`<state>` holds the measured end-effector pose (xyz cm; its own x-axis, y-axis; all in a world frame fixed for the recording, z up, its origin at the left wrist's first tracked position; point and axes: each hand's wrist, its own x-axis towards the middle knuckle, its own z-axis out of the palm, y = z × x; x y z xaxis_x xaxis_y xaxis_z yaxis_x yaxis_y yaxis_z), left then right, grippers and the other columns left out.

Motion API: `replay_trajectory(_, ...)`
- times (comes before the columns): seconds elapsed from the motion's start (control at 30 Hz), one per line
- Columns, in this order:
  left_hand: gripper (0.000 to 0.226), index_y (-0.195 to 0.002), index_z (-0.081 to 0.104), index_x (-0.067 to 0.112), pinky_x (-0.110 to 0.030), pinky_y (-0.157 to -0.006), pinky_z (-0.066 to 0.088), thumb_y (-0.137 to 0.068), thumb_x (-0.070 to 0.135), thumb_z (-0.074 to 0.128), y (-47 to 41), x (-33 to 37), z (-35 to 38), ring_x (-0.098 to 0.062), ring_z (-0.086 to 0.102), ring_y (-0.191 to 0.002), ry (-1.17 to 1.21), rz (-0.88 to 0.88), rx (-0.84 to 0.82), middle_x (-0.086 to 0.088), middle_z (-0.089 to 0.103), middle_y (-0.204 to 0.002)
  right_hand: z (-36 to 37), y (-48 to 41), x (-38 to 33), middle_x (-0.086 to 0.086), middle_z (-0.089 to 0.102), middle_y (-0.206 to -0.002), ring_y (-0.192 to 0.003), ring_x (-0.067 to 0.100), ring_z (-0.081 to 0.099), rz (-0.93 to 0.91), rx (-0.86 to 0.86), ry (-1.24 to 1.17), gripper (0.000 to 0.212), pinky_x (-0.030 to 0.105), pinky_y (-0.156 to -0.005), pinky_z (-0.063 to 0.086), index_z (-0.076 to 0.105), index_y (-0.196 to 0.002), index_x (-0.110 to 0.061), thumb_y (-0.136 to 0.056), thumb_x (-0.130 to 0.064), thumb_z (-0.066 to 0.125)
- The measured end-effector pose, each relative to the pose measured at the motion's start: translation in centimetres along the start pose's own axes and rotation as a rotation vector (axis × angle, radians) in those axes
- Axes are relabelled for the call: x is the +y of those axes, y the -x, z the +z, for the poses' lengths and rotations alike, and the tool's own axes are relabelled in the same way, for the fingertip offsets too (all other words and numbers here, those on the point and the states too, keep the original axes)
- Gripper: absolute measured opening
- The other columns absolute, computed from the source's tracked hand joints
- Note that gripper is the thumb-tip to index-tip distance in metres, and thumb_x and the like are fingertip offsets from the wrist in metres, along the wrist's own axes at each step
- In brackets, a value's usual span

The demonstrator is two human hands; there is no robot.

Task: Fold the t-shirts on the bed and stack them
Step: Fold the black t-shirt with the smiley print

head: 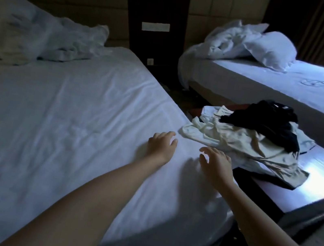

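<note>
Bed (pixel 61 116) edge: 2 hands empty (fingers spread), t-shirts (pixel 246 137) near.

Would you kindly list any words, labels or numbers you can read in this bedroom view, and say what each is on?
None can be read.
The pale plate on the dark panel between the beds is too blurred to show any text.
The heap of clothes shows no readable print.
</note>
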<state>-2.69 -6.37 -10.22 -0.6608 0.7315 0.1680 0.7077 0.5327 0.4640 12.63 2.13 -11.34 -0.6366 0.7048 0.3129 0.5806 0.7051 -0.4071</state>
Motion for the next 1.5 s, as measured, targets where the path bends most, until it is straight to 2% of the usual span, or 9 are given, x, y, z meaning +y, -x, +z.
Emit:
replay_trajectory(0.3,0.031,-0.109,0.062,0.023,-0.037,-0.09,0.032,-0.098,0.035,0.036,-4.8,0.1,5.5,-0.028,0.047,-0.11,-0.207,0.069,0.194,0.0,0.058,-0.121,0.5,-9.7,6.8,0.011,0.058,-0.123,-0.117,0.033,0.048,0.121,0.429,0.082,0.041,0.039,-0.095,0.029,0.059,-0.12,-0.011,-0.084,-0.018,0.04)
replay_trajectory(0.5,0.043,-0.106,0.066,0.026,-0.036,-0.088,0.033,-0.088,0.04,0.029,-5.2,-0.4,6.3,-0.027,0.05,-0.108,-0.158,0.08,0.272,0.002,0.062,-0.117,-0.5,-16.2,11.5,0.006,0.037,-0.143,-0.13,0.029,0.031,0.462,0.217,0.204,0.057,0.038,-0.104,0.023,0.029,-0.143,-0.02,-0.09,-0.023,0.051)
replay_trajectory(0.73,0.063,-0.1,0.067,0.027,-0.035,-0.086,0.034,-0.078,0.05,0.014,-5.3,-0.6,6.9,-0.025,0.053,-0.104,-0.13,0.075,0.303,0.005,0.064,-0.112,-1.3,-15.9,10.9,0.007,0.057,-0.119,-0.116,0.029,0.041,0.524,0.295,0.038,0.025,0.038,-0.096,0.029,0.067,-0.111,-0.018,-0.092,-0.025,0.051)
replay_trajectory(0.93,0.042,-0.106,0.062,0.018,-0.033,-0.086,0.035,-0.1,0.037,0.026,-4.5,-0.5,4.9,-0.03,0.053,-0.109,0.121,-0.027,0.212,-0.008,0.062,-0.116,3.2,-8.0,-1.5,0.005,0.068,-0.083,-0.087,0.027,0.06,0.023,0.339,-0.21,0.019,0.041,-0.091,0.026,0.073,-0.082,-0.018,-0.082,-0.027,0.055)
replay_trajectory(1.1,0.052,-0.105,0.064,0.006,-0.03,-0.082,0.051,-0.099,0.047,0.033,-2.9,-1.5,0.7,-0.029,0.063,-0.095,1.544,-0.322,-0.04,-0.018,0.066,-0.103,6.1,-1.3,-7.8,0.004,0.066,-0.08,-0.083,0.026,0.062,-0.154,0.134,-0.365,0.026,0.043,-0.089,0.037,0.073,-0.089,-0.015,-0.082,-0.028,0.052)
replay_trajectory(1.2,0.029,-0.105,0.064,0.005,-0.027,-0.074,0.052,-0.098,0.028,0.048,-1.1,-2.9,-2.6,-0.021,0.064,-0.085,1.337,-0.308,-0.219,-0.014,0.066,-0.096,5.2,-0.1,-9.5,0.001,0.06,-0.075,-0.075,0.025,0.059,-0.243,-0.02,-0.443,0.026,0.04,-0.079,0.042,0.071,-0.082,-0.014,-0.085,-0.029,0.051)
replay_trajectory(1.27,0.015,-0.105,0.061,0.005,-0.028,-0.07,0.049,-0.097,0.014,0.051,0.1,-4.1,-4.2,-0.025,0.061,-0.086,1.144,-0.341,-0.102,-0.011,0.064,-0.092,4.4,0.5,-10.7,-0.002,0.056,-0.074,-0.075,0.024,0.059,-0.308,-0.114,-0.433,0.023,0.039,-0.073,0.044,0.07,-0.081,-0.012,-0.086,-0.026,0.053)
replay_trajectory(1.4,0.019,-0.088,0.06,0.014,-0.027,-0.06,0.048,-0.098,0.008,0.046,2.9,-7.5,-9.5,-0.019,0.057,-0.071,1.335,-0.435,0.196,-0.007,0.062,-0.084,2.1,1.8,-14.5,0.001,0.066,-0.105,-0.093,0.01,0.061,-0.39,-0.294,-0.522,0.028,0.021,-0.082,0.046,0.066,-0.117,-0.013,-0.09,-0.015,0.058)
replay_trajectory(1.5,0.012,-0.097,0.061,0.014,-0.025,-0.06,0.049,-0.098,0.013,0.049,6.3,-10.5,-14.7,-0.017,0.06,-0.073,1.291,-0.372,0.221,-0.005,0.065,-0.091,1.0,2.8,-18.1,0.006,0.062,-0.115,-0.09,0.007,0.056,-0.425,-0.222,-0.52,0.034,0.014,-0.082,0.041,0.061,-0.124,-0.012,-0.09,-0.01,0.057)
